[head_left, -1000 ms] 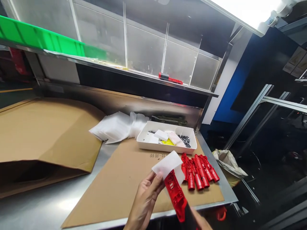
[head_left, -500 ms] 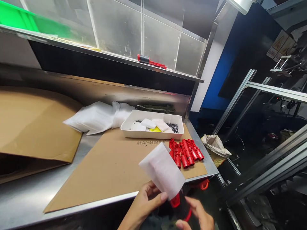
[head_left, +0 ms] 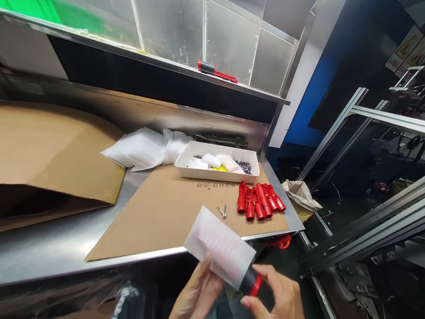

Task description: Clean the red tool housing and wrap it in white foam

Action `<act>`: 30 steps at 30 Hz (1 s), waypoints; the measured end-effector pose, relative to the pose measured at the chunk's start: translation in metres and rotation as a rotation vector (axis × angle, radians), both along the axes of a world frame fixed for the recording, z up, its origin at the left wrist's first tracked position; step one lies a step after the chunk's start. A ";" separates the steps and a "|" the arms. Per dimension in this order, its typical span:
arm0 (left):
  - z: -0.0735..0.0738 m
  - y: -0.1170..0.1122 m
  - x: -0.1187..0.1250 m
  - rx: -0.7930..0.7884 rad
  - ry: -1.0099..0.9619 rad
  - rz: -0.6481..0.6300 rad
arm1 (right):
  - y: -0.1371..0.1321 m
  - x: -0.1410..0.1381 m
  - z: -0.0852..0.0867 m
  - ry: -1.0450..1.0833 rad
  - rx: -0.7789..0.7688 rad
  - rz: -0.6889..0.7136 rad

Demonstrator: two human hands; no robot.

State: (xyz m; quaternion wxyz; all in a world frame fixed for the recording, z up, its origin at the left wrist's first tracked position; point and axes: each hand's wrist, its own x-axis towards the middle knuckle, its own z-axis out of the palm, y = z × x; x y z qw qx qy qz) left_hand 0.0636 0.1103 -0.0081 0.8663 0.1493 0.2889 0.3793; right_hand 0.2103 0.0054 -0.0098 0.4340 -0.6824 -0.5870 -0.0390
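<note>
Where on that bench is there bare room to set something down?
The widest bare patch is the left part of the cardboard sheet, with the white tray behind and small metal pieces to its right. A stretch of metal benchtop between sheet and large carton is bare too. It's crowded at the right, where red parts lie side by side.

Two hands [head_left: 279, 292], two red-and-black parts [head_left: 249, 280], six red tubular parts [head_left: 250, 204] and one white tray [head_left: 215, 173] show.
</note>
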 end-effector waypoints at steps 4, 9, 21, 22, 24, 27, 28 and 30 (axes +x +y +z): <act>-0.009 -0.020 0.010 -0.181 -0.095 0.025 | 0.003 0.006 0.017 -0.149 -0.062 0.136; -0.013 -0.035 0.010 -0.332 -0.186 0.034 | 0.012 0.016 0.054 -0.083 -0.221 0.189; -0.008 -0.064 -0.014 -0.466 -0.405 0.140 | 0.044 -0.016 0.087 -0.204 -0.665 0.287; -0.010 -0.065 -0.016 -0.469 -0.425 0.141 | 0.045 -0.019 0.088 -0.233 -0.669 0.310; -0.013 -0.067 -0.020 -0.467 -0.462 0.140 | 0.046 -0.024 0.090 -0.288 -0.679 0.357; -0.016 -0.068 -0.026 -0.448 -0.517 0.124 | 0.047 -0.031 0.091 -0.358 -0.698 0.416; -0.017 -0.069 -0.027 -0.460 -0.551 0.103 | 0.048 -0.034 0.090 -0.377 -0.701 0.434; -0.020 -0.069 -0.028 -0.532 -0.628 0.036 | 0.048 -0.038 0.090 -0.411 -0.697 0.480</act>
